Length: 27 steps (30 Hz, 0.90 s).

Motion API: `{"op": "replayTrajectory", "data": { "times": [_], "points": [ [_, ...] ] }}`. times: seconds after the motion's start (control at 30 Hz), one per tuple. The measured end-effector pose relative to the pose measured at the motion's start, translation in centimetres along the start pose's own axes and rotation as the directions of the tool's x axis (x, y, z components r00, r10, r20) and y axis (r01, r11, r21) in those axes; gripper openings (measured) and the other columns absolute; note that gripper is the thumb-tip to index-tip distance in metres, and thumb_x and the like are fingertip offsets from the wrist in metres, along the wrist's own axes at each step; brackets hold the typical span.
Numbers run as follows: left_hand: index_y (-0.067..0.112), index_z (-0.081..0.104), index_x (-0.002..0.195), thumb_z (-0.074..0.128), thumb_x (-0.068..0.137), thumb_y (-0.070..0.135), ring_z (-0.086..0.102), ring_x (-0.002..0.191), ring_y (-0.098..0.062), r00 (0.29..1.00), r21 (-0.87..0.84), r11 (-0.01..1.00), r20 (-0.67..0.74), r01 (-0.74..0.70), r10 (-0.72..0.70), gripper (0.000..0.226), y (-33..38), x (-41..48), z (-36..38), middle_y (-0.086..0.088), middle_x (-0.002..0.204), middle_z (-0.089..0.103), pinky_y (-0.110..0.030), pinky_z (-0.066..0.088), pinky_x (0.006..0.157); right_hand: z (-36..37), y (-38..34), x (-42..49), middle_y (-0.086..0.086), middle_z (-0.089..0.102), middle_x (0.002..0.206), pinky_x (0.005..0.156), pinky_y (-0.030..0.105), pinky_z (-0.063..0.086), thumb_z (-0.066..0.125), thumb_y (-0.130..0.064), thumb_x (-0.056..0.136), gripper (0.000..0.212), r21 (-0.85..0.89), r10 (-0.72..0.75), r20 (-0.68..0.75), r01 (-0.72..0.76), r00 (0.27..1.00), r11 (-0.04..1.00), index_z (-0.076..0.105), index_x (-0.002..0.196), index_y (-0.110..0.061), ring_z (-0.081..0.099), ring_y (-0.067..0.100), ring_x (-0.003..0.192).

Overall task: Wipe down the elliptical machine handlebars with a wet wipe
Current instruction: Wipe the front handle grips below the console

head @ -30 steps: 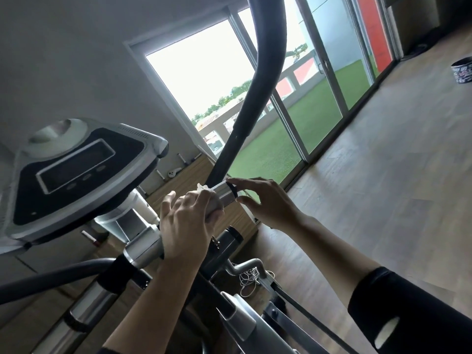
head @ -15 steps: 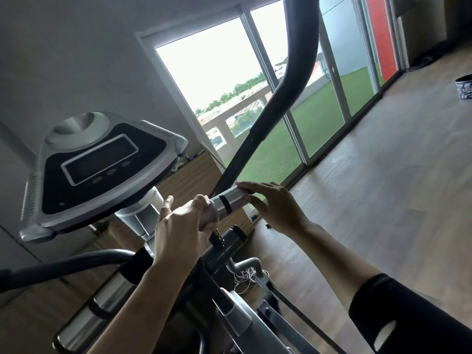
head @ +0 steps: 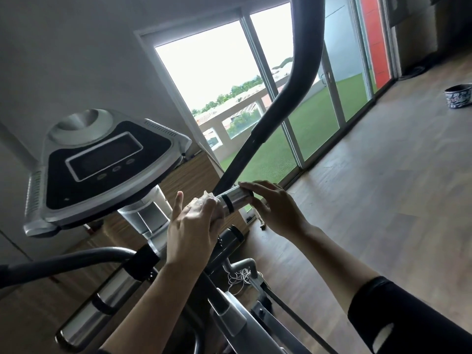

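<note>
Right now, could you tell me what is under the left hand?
A bunched wet wipe peeks out above the left hand, pressed against the silver handlebar. Most of it and the bar beneath are covered.

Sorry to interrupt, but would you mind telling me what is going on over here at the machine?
A person's left hand wraps a bunched wet wipe round the silver section of the long handlebar, while their right hand holds that bar just above the wipe. The console to the left is not being touched.
</note>
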<state>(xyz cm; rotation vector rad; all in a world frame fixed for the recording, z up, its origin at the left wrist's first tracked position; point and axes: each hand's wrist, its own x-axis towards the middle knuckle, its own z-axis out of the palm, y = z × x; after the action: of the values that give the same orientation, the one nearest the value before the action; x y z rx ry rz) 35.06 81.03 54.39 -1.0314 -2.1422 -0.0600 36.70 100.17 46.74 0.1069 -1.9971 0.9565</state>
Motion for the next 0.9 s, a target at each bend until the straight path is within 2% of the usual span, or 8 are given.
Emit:
{"op": "replayTrajectory", "data": {
  "times": [0.13,0.3,0.37,0.43,0.5,0.6,0.8,0.9],
  "points": [
    [0.020,0.066,0.109,0.066,0.087,0.035,0.071,0.088,-0.019,0.979,-0.139,0.982,0.174,0.129,-0.104,0.027,1.5,3.5,-0.9,0.000,0.092,0.075,-0.031,0.004,0.116,0.1,-1.0,0.4,0.001,0.063,0.126,0.085,0.037,0.051,0.045,-0.026,0.093,0.040,-0.038,0.028,0.007,-0.028,1.000,0.999,0.059,0.129,-0.018,0.059,0.024,0.106],
    [0.025,0.069,0.108,0.060,0.093,0.024,0.068,0.099,-0.016,0.962,-0.288,0.942,0.252,0.174,-0.100,0.018,0.1,4.1,-0.7,0.007,0.099,0.074,-0.039,0.012,0.120,-0.3,-1.7,0.6,-0.002,0.064,0.126,0.088,0.037,0.049,0.030,-0.046,0.091,0.055,-0.040,0.055,0.025,-0.054,0.998,0.998,0.061,0.127,-0.020,0.059,0.021,0.109],
    [0.025,0.070,0.108,0.063,0.090,0.021,0.068,0.100,-0.011,0.958,-0.314,0.928,0.259,0.200,-0.118,0.019,-0.8,3.7,-0.7,0.011,0.101,0.074,-0.034,0.012,0.119,-0.4,-1.8,0.6,-0.003,0.063,0.127,0.090,0.037,0.048,0.030,-0.049,0.090,0.056,-0.041,0.060,0.037,-0.058,0.998,0.997,0.061,0.127,-0.022,0.058,0.020,0.111],
    [0.027,0.071,0.106,0.064,0.088,0.028,0.068,0.099,-0.011,0.955,-0.332,0.916,0.262,0.223,-0.137,0.020,-0.7,4.1,-0.7,0.008,0.101,0.074,-0.035,0.031,0.114,-0.5,-1.9,0.6,-0.004,0.063,0.127,0.091,0.038,0.048,0.029,-0.050,0.089,0.057,-0.039,0.069,0.041,-0.067,0.997,0.997,0.061,0.128,-0.023,0.057,0.019,0.111],
    [0.027,0.071,0.108,0.063,0.088,0.030,0.068,0.101,-0.014,0.942,-0.374,0.889,0.297,0.264,-0.155,0.021,0.1,4.9,-0.5,0.004,0.104,0.074,-0.036,0.050,0.098,-0.6,-2.1,0.7,-0.003,0.063,0.128,0.090,0.037,0.049,0.029,-0.051,0.088,0.058,-0.031,0.076,0.040,-0.075,0.996,0.997,0.061,0.128,-0.023,0.057,0.019,0.112],
    [0.024,0.069,0.112,0.063,0.089,0.028,0.065,0.108,-0.020,0.928,-0.368,0.881,0.328,0.299,-0.178,0.024,0.7,5.3,-0.4,0.002,0.108,0.073,-0.039,0.049,0.098,-0.8,-2.3,0.7,-0.003,0.063,0.128,0.090,0.037,0.050,0.028,-0.052,0.088,0.059,-0.030,0.079,0.048,-0.077,0.996,0.997,0.061,0.127,-0.022,0.058,0.020,0.113],
    [0.025,0.074,0.103,0.065,0.089,0.030,0.068,0.092,-0.013,0.921,-0.320,0.892,0.329,0.319,-0.211,0.018,-1.3,4.3,-1.3,0.005,0.097,0.074,-0.031,0.053,0.090,-0.7,-1.5,0.6,-0.008,0.065,0.124,0.088,0.043,0.051,0.036,-0.047,0.092,0.046,-0.059,0.078,0.031,-0.076,0.996,0.995,0.061,0.126,-0.029,0.060,0.018,0.112],
    [0.024,0.071,0.110,0.064,0.090,0.028,0.065,0.104,-0.017,0.932,-0.293,0.898,0.254,0.329,-0.258,0.022,-0.2,4.0,-1.3,0.003,0.105,0.073,-0.034,0.038,0.108,-0.5,-1.8,0.5,-0.007,0.066,0.123,0.089,0.044,0.051,0.037,-0.046,0.093,0.045,-0.083,0.073,0.022,-0.071,0.997,0.994,0.062,0.125,-0.028,0.060,0.019,0.111]
  ]
}}
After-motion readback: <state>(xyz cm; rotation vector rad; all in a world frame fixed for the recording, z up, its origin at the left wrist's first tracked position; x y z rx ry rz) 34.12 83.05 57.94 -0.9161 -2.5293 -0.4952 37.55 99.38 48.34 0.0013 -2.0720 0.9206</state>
